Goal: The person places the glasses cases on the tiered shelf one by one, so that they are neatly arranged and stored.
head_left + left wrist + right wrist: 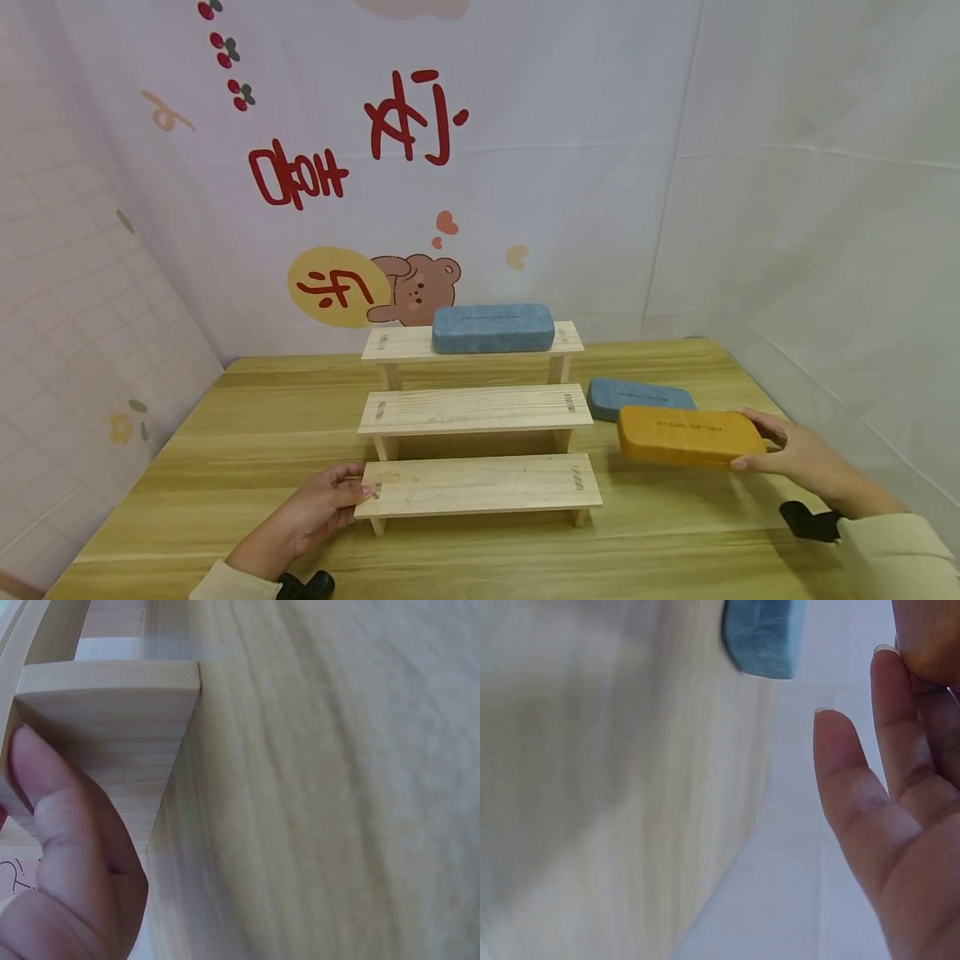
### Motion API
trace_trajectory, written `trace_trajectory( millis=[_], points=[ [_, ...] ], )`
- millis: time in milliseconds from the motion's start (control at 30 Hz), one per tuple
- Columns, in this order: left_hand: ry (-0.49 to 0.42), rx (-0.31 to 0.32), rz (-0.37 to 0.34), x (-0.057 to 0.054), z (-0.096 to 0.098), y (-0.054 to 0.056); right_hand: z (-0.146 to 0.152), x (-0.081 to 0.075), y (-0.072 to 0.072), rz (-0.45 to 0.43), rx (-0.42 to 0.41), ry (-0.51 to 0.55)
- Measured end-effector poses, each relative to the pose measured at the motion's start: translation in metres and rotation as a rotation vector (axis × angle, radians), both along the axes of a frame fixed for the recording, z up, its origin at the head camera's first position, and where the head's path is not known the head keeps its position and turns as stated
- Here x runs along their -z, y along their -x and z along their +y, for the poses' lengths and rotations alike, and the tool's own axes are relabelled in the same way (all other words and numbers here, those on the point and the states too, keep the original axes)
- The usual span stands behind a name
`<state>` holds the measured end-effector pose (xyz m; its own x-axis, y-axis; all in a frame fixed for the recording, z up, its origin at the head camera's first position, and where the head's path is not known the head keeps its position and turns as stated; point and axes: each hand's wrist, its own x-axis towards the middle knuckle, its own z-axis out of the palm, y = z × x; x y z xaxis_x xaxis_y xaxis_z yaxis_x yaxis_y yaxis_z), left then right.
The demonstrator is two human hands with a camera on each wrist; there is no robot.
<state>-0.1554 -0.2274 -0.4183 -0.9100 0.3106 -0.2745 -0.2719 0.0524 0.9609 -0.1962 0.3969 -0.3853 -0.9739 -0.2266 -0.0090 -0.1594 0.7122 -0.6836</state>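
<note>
While top blue case (pixel 493 329) is shelved, right-side blue case (pixel 637 397) isn't; right hand (pixel 798 458) pinches yellow case (pixel 690 433), left hand (pixel 318 508) grips tiered stand (pixel 476 486).

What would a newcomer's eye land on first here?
Probably the yellow case, held in the right hand to the right of the stand. Next, the three-step stand itself, mid-table, with a blue case on top and the left hand gripping the lowest step's left end. The big red characters on the backdrop also stand out.
</note>
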Motion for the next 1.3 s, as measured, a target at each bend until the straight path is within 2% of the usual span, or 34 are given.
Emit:
trace_trajectory(
  millis=[367, 700, 967, 1300],
  points=[
    [-0.015, -0.010, -0.003, 0.001, 0.001, -0.001, -0.011, -0.020, -0.007, 0.063, 0.011, 0.086],
    [-0.014, -0.018, 0.007, 0.003, 0.001, -0.001, -0.036, -0.037, -0.007, 0.142, -0.035, 0.144],
    [-0.014, -0.018, 0.001, 0.001, 0.001, -0.002, -0.057, -0.045, -0.005, 0.130, -0.078, 0.185],
    [-0.017, -0.016, 0.002, 0.000, 0.001, -0.003, -0.085, -0.049, 0.003, 0.098, -0.086, 0.197]
  ],
)
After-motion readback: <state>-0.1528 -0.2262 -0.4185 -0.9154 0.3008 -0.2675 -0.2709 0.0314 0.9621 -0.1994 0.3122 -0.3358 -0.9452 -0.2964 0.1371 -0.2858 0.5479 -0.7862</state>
